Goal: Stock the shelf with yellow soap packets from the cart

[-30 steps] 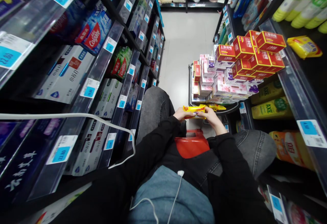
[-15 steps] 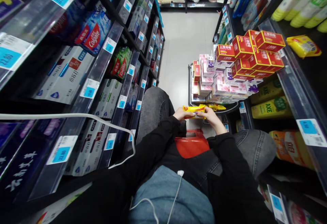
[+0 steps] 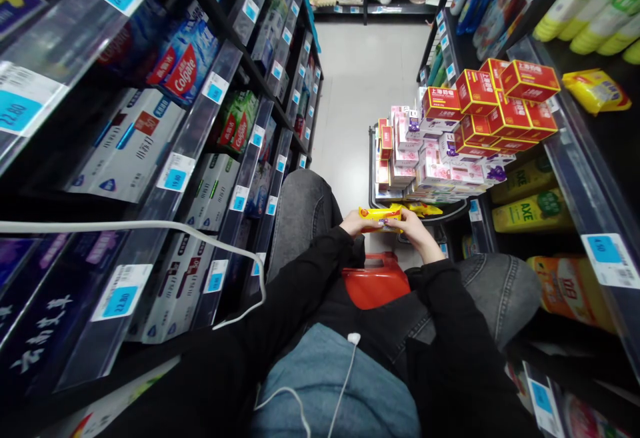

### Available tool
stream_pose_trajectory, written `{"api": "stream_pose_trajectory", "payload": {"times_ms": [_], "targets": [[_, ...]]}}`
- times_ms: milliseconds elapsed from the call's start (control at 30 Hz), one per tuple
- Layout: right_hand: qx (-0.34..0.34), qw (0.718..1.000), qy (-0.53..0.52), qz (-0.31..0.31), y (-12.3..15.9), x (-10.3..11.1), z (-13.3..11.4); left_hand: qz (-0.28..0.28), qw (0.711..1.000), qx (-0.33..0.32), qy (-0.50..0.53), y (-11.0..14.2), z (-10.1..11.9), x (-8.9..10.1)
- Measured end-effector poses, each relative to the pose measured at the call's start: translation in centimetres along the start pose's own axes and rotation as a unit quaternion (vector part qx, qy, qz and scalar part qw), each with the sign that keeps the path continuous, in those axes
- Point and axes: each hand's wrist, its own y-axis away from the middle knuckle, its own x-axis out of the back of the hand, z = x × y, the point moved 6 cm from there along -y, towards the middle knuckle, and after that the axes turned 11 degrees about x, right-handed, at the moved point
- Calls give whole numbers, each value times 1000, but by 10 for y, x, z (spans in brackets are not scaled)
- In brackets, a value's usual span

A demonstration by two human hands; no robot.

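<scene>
Between my knees, both hands hold a yellow wrapped packet (image 3: 379, 213), which looks like a bar of soap; its exact kind is hard to read. My left hand (image 3: 354, 223) grips its left end, and my right hand (image 3: 411, 228) closes round its right end. Just beyond my right hand lies another yellow packet (image 3: 424, 209) at the near edge of a cart. Stacked in the cart are red boxes (image 3: 510, 115) on top of white and pink boxes (image 3: 430, 165). Below my hands sits a red plastic stool (image 3: 376, 285).
Shelves of toothpaste boxes (image 3: 143, 151) line my left side. On the right, a shelf (image 3: 570, 138) carries bottles and a yellow packet (image 3: 596, 90). A white cable (image 3: 200, 235) crosses on the left. The pale floor aisle (image 3: 360, 85) runs ahead to a far rack.
Almost nothing differs. Both hands keep the yellow packet in the same place, and the view has shifted only very slightly.
</scene>
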Motion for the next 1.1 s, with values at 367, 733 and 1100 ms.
{"api": "stream_pose_trajectory", "payload": {"times_ms": [367, 733, 1100], "targets": [[-2, 1000, -4, -1, -1, 1, 1, -4, 1000, 23, -8, 3, -1, -2], [-9, 1000, -25, 7, -3, 3, 5, 2, 1000, 17, 12, 5, 2, -1], [10, 996, -77, 36, -3, 6, 2, -49, 992, 21, 116, 13, 9, -15]]}}
